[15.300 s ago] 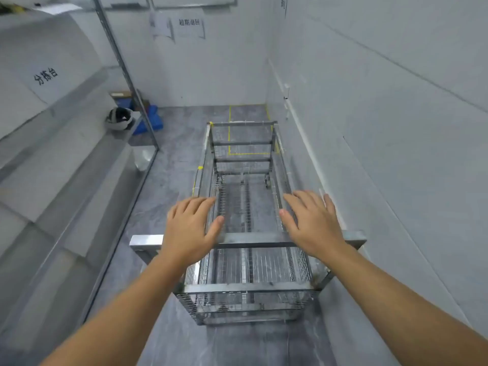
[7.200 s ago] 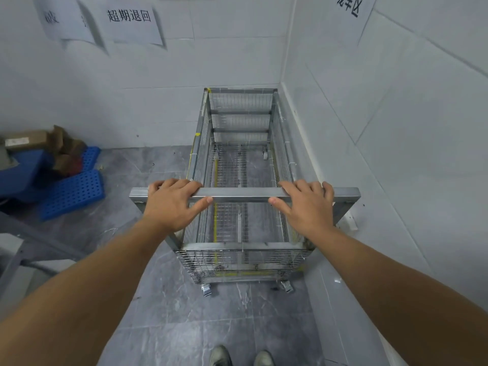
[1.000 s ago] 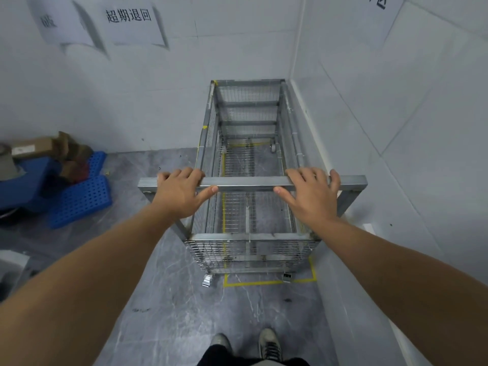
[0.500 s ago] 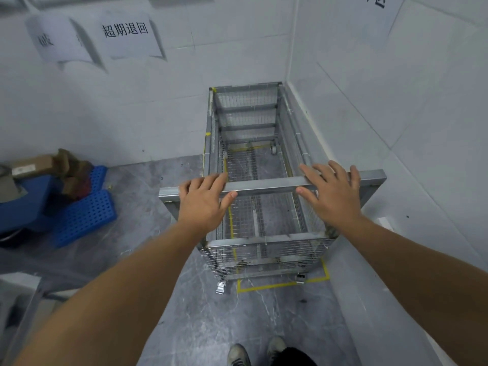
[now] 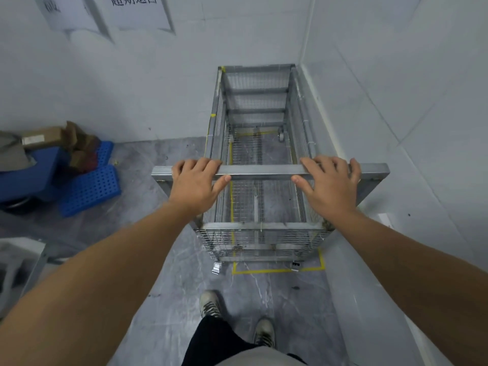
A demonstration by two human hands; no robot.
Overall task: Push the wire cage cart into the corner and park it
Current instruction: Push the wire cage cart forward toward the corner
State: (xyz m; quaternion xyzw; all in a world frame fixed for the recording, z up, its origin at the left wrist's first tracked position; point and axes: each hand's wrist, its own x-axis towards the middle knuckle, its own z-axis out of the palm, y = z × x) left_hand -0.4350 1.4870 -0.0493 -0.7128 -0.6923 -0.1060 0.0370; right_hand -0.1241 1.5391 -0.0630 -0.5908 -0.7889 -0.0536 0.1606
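Grey marbled floor [image 5: 163,273] meets pale tiled walls [image 5: 396,75]. Yellow tape [image 5: 277,271] marks a rectangle on the floor. At left, blue perforated plastic panels [image 5: 91,190] lie beside crumpled cardboard [image 5: 76,146] and a blue bin [image 5: 29,175]. Two paper signs [image 5: 140,11] hang on the far wall.

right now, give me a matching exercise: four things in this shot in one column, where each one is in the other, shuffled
Things:
1. left hand
2. right hand
3. blue perforated crate
4. yellow floor tape

Places:
A. on the floor at the left, by the back wall
B. on the handle bar, at the end nearer the side wall
C. on the floor under the cart's near end
D. on the handle bar, at the end nearer the open floor

Pairs: 1-D, 2-B, 3-A, 4-C
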